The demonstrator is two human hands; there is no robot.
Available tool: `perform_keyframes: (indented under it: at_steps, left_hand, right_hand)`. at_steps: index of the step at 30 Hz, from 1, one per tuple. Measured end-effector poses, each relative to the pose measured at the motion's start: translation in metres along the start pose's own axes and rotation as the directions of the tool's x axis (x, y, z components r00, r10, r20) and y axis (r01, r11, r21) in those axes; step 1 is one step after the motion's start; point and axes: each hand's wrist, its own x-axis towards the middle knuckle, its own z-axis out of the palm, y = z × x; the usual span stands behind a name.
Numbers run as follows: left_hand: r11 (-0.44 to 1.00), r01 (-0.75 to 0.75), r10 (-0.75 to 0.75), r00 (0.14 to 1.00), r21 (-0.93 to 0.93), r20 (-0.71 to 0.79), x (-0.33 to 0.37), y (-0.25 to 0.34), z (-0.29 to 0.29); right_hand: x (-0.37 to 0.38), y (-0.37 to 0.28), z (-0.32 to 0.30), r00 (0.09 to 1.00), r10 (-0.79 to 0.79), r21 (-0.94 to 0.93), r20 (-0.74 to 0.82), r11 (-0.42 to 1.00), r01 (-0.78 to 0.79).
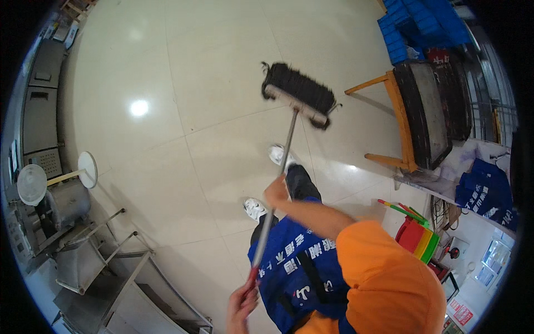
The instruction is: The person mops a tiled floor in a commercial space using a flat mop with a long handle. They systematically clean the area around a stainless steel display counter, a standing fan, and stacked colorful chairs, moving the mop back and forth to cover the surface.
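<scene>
I hold a long-handled mop [291, 131] slantwise in front of me. Its wide head of black strands [303, 86], on a pale bar, is on or just over the tiled floor, ahead of my feet; motion blurs its edge. My left hand [243, 300] is closed around the red grip at the pole's near end. Farther up, my right hand [276, 192] wraps the metal pole, slightly blurred. Below the pole are my white shoes [256, 209] and a blue apron [300, 256] with white print.
Pale glossy tiles [222, 72] stretch ahead. To the right stand a wooden-legged chair [409, 119] with a dark seat, blue crates [423, 25] and colourful stacked stools [417, 236]. A metal cabinet [41, 117], a steel machine [69, 203] and metal racks [122, 289] line the left.
</scene>
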Motion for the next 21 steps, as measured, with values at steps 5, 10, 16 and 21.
perform_keyframes:
  at_steps: [5, 10, 16, 21]
  left_hand:
    - [0.666, -0.399, 0.652, 0.721, 0.630, -0.233, -0.187, -0.050, -0.111]
    - [0.211, 0.322, 0.850, 0.406, 0.923, -0.336, -0.255, -0.033, -0.194]
    - [0.444, 0.267, 0.876, 0.069, 0.855, -0.477, -0.186, 0.032, -0.033]
    - [0.015, -0.019, 0.973, 0.232, 1.000, -0.011, -0.059, 0.012, 0.164]
  right_hand:
    - [-0.237, -0.001, 0.043, 0.953, -0.045, 0.202, 0.298, 0.979, -0.017]
    - [-0.262, -0.008, 0.077, 0.333, 0.026, 0.298, 0.942, 0.389, -0.872]
    - [-0.172, 0.003, 0.026, 0.347, -0.380, 0.455, 0.858, 0.245, -0.856]
    - [-0.004, 0.045, -0.081, 0.526, -0.428, 0.577, 0.735, -0.014, -0.817]
